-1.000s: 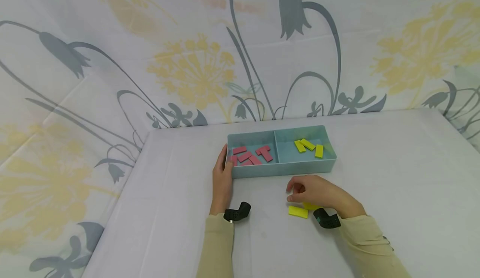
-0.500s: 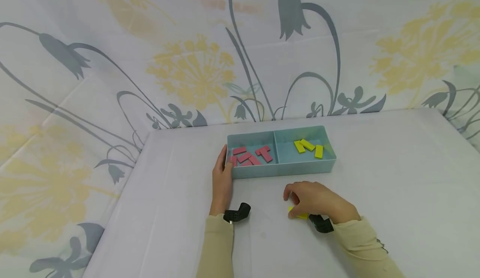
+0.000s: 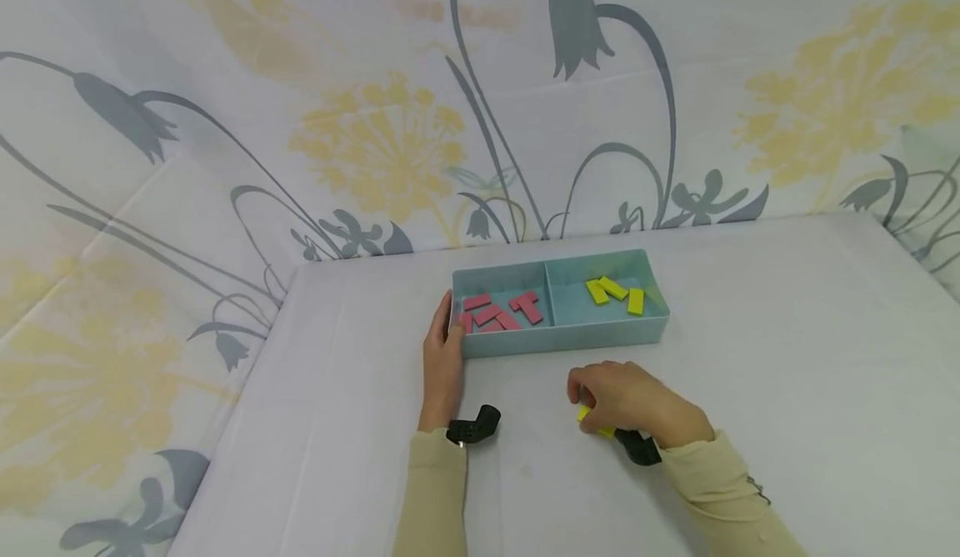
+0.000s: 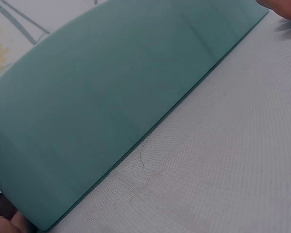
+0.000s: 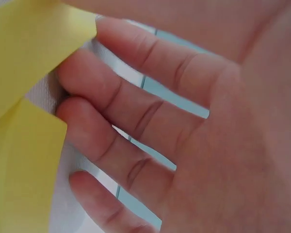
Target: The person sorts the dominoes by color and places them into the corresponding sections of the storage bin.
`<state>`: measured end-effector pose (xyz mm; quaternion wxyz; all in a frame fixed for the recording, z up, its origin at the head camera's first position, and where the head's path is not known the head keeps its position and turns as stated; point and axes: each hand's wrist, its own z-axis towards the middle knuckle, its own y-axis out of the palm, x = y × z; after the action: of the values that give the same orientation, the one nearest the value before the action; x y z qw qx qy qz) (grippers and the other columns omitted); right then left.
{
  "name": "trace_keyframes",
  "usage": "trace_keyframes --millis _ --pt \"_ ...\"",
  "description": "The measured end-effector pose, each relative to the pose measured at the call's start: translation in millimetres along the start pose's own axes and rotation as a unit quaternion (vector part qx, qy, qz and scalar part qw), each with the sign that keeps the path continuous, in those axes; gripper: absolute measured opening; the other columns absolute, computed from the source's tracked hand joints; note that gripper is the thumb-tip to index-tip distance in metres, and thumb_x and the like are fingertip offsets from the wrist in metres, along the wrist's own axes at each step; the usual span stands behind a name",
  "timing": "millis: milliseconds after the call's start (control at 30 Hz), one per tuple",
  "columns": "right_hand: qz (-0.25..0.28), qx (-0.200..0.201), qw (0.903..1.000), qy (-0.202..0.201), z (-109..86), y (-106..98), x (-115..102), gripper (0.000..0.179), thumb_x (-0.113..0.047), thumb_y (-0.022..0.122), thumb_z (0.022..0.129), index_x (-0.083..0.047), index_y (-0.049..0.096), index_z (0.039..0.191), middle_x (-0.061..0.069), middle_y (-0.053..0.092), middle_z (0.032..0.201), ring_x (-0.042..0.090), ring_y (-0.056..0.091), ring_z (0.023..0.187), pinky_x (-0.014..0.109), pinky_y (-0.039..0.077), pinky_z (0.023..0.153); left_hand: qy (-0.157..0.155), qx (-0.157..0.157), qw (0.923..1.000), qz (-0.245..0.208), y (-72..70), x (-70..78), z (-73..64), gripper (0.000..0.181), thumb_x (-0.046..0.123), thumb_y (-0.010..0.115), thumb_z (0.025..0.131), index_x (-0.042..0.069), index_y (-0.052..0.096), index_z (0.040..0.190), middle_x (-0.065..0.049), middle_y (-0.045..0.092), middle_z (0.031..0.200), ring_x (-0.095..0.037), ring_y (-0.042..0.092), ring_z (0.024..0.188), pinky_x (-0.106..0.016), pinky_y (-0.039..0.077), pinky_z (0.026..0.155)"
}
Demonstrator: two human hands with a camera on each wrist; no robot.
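Note:
A pale blue two-compartment box stands on the white cloth. My left hand grips its left end, thumb at the near corner and fingers along the outer side. In the left wrist view the box's long wall fills much of the picture. Just in front of the box, my right hand pinches a flat yellow block between thumb and index finger, its other fingers bent. A second yellow block lies beside it in the right wrist view; in the head view the hand mostly covers both.
Several pink blocks lie in the left compartment, and several yellow blocks in the right one, past the divider. A flower-printed cloth hangs behind the table and along its left side.
My right hand has come down and towards me onto the yellow blocks on the cloth, and now pinches one, which has tilted slightly. My left hand stays on the box.

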<state>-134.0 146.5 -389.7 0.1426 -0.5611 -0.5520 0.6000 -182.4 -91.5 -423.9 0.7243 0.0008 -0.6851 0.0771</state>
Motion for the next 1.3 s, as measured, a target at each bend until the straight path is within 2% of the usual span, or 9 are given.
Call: trace_keyframes --millis 133,233,433,533,667,767,967,1300 --pt "-0.005 0.014 0.9999 0.006 0.2 0.0 -0.1 0.017 -0.008 0.069 0.069 -0.015 0.056 0.078 -0.007 0.046 0.069 0.012 0.043 0.065 0.029 0.038 0.060 0.016 0.006 0.9998 0.005 1.1 -13.2 6.4 0.051 0.014 0.037 0.090 0.033 0.033 0.137 0.020 0.030 0.138 0.002 0.022 0.127 -0.030 0.021 0.104" --pt "-0.010 0.024 0.9996 0.012 0.6 0.3 0.0 0.014 -0.007 0.065 0.071 -0.015 0.056 0.078 -0.006 0.045 0.070 0.012 0.043 0.065 0.029 0.038 0.060 0.023 0.011 0.9997 0.006 2.3 -17.1 7.7 0.051 0.016 0.037 0.090 0.032 0.032 0.137 0.020 0.030 0.138 0.001 0.023 0.127 -0.032 0.021 0.104" --pt "0.014 0.035 0.9989 0.027 4.8 1.4 1.3 0.009 -0.010 0.062 0.076 -0.014 0.057 0.082 -0.005 0.046 0.072 0.012 0.043 0.066 0.028 0.038 0.062 0.007 0.010 0.9999 0.000 1.3 -15.1 6.5 0.050 0.016 0.037 0.090 0.035 0.033 0.136 0.022 0.031 0.137 0.004 0.023 0.126 -0.028 0.021 0.104" --pt "0.040 0.040 0.9979 0.033 7.5 1.9 3.2 0.010 -0.011 0.060 0.076 -0.014 0.059 0.085 -0.004 0.047 0.073 0.012 0.043 0.068 0.028 0.038 0.063 -0.002 0.005 1.0000 -0.004 0.7 -4.5 2.3 0.050 0.013 0.037 0.090 0.031 0.033 0.137 0.019 0.031 0.138 0.003 0.023 0.126 -0.026 0.021 0.103" --pt "0.064 0.054 0.9959 0.034 10.8 1.7 7.0 0.011 -0.012 0.057 0.075 -0.015 0.062 0.085 -0.004 0.049 0.076 0.013 0.043 0.071 0.029 0.038 0.064 0.004 0.011 0.9999 0.003 0.9 -6.9 3.9 0.051 0.013 0.037 0.089 0.029 0.034 0.137 0.019 0.031 0.137 0.003 0.024 0.126 -0.027 0.022 0.103" --pt "0.069 0.065 0.9944 0.046 13.0 0.3 9.8 0.011 -0.014 0.056 0.077 -0.015 0.063 0.085 -0.003 0.052 0.078 0.014 0.045 0.074 0.030 0.038 0.066 0.012 0.019 0.9997 0.009 1.2 -17.7 9.3 0.051 0.015 0.038 0.089 0.033 0.035 0.136 0.022 0.032 0.136 0.004 0.025 0.125 -0.028 0.023 0.103" --pt "0.092 0.077 0.9905 0.067 13.8 -0.8 14.3 0.015 -0.018 0.055 0.082 -0.012 0.065 0.092 -0.001 0.058 0.089 0.016 0.049 0.081 0.035 0.042 0.074 0.011 0.021 0.9997 0.012 1.5 -17.5 9.2 0.051 0.016 0.038 0.088 0.033 0.035 0.136 0.022 0.032 0.135 0.005 0.025 0.125 -0.028 0.023 0.103" --pt "0.152 0.119 0.9795 0.056 17.5 1.3 24.4 0.018 -0.018 0.057 0.085 -0.011 0.064 0.100 -0.001 0.060 0.093 0.017 0.054 0.086 0.036 0.045 0.076 0.013 0.019 0.9997 0.008 1.2 -18.4 8.9 0.050 0.016 0.038 0.089 0.034 0.035 0.136 0.021 0.032 0.136 0.003 0.024 0.126 -0.029 0.022 0.103"
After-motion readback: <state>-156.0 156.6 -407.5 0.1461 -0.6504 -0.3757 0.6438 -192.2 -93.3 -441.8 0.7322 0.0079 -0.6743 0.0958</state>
